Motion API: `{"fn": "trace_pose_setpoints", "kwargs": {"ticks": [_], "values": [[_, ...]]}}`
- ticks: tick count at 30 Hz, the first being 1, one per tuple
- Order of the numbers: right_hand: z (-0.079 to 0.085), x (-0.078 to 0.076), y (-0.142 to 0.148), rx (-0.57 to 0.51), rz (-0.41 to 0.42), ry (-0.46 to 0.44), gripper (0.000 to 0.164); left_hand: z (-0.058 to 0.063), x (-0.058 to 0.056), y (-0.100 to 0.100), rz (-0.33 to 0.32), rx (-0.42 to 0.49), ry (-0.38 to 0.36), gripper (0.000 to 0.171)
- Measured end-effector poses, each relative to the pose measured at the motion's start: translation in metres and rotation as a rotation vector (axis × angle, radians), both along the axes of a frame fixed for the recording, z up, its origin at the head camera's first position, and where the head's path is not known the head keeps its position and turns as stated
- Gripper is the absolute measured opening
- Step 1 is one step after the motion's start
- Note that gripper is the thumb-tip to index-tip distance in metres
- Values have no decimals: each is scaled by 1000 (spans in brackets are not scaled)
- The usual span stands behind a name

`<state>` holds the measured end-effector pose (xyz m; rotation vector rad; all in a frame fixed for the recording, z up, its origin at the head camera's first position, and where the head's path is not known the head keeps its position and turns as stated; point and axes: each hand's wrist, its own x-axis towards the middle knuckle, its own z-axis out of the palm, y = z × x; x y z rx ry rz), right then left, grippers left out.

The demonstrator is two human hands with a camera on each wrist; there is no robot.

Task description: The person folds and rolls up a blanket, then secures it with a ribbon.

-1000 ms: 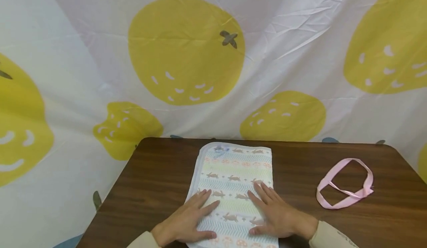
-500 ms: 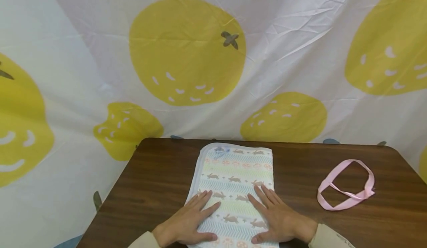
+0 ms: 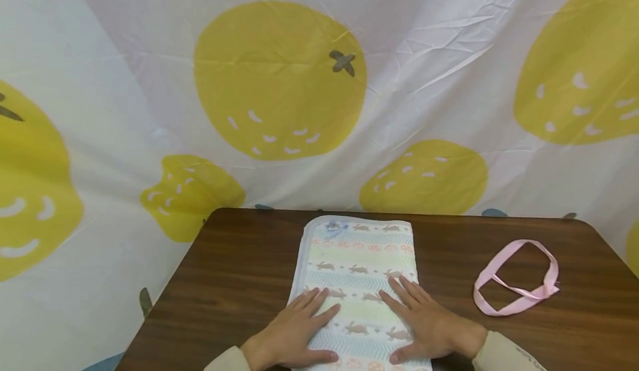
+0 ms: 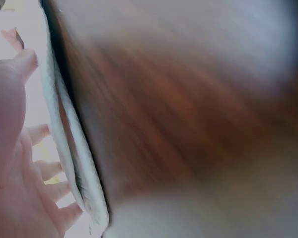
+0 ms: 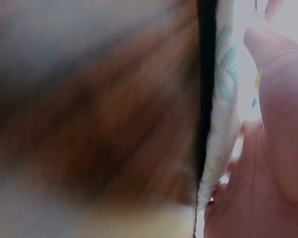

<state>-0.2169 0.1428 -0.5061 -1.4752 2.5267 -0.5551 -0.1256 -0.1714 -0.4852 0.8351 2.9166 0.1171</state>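
Note:
A folded cloth (image 3: 361, 254), printed with brown rabbits, pink mushrooms and pale blue and green bands, lies lengthwise on the dark wooden table (image 3: 224, 265). Its far left corner is rounded and edged in pale binding. My left hand (image 3: 294, 329) rests on the near left part, fingers spread and straight. Opposite it, my right hand (image 3: 424, 326) lies on the near right part with its fingers spread too. In the left wrist view, the folded edge (image 4: 59, 109) shows two layers beside my fingers. The right wrist view has the cloth's thick side (image 5: 223, 99) alongside my palm.
To the right of the cloth, a pink ribbon (image 3: 536, 294) lies in a loose loop on the table. Behind the far table edge hangs a white curtain (image 3: 439, 105) with large yellow fruit prints.
Both hands and the cloth under them have shifted slightly to the right on the table. The ribbon has stayed in place.

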Motion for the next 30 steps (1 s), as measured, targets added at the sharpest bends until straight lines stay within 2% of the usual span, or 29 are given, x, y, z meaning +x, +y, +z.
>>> {"fn": "trace_pose_setpoints", "kwargs": {"ticks": [8, 18, 25, 30], "values": [[5, -13, 20, 22, 13, -73, 113, 1, -8, 27, 27, -32, -23, 85], [5, -31, 43, 0, -7, -149, 116, -4, -22, 54, 33, -52, 2, 84], [6, -34, 51, 5, -51, -184, 116, -4, -26, 63, 47, -37, -37, 84], [5, -35, 55, -15, -56, -179, 116, -4, -28, 65, 39, -44, -26, 84]]}}
